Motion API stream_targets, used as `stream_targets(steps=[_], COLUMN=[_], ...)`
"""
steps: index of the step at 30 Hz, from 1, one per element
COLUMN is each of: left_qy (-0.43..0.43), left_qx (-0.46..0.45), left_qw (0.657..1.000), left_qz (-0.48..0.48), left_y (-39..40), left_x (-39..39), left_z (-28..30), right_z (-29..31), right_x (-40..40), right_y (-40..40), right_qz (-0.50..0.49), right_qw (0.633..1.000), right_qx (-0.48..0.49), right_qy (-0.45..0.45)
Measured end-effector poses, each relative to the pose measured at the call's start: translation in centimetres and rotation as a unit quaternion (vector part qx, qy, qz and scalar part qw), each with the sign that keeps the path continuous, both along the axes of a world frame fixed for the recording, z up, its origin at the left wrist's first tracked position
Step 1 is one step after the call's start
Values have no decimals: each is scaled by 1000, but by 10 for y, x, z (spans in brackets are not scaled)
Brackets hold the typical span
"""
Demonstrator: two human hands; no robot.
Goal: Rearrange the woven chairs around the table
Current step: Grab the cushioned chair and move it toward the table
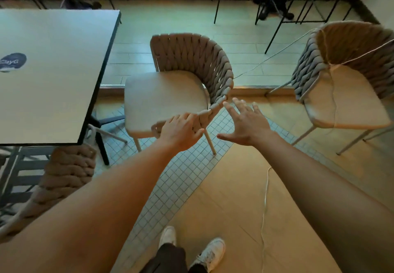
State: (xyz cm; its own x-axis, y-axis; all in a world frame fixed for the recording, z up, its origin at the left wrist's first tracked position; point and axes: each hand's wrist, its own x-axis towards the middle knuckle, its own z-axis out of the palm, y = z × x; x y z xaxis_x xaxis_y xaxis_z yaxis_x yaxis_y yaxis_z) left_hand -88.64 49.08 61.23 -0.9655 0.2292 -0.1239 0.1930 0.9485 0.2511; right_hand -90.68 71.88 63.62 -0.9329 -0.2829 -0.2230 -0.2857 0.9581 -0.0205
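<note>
Centre woven chair [181, 85] sits mid-frame, just right of the table [53, 76], seat facing the table edge. Left hand [181, 131] is on the near end of its woven backrest, fingers curled over the rim, looks like a grip but contact is partly hidden. Right hand [245, 121] is spread wide, empty, just beside the backrest. Second woven chair [345, 76] at right edge, well apart. Third chair's backrest [68, 172] lower left, by the table.
</note>
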Motion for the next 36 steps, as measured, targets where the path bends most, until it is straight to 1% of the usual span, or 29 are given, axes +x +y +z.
stream_targets(steps=[4, 9, 14, 19, 24, 27, 29, 31, 36], left_qy=[-7, -25, -49, -80, -113, -125, -127, -130, -157], left_qx=[-5, -11, -26, -25, -31, -27, -20, -19, -11], left_qw=[1000, 999, 998, 996, 992, 989, 985, 984, 973], left_qz=[20, 35, 35, 36, 46, 77, 112, 123, 168], left_y=[10, 16, 27, 41, 54, 68, 78, 90, 115], left_x=[-23, -70, -119, -146, -164, -174, -181, -186, -206], left_z=[-10, -30, -51, -72, -99, -119, -132, -142, -168], right_z=[-13, -31, -50, -72, -101, -124, -143, -155, -181], right_x=[-36, -90, -148, -194, -233, -264, -288, -306, -352], right_y=[10, 15, 22, 30, 35, 36, 36, 38, 39], right_qz=[33, 71, 110, 140, 220, 291, 345, 386, 494], right_qw=[999, 997, 994, 989, 974, 953, 934, 916, 854], right_qx=[3, 7, 15, 15, 33, 56, 77, 96, 141], right_qy=[3, 3, -11, -34, -44, -54, -57, -55, -75])
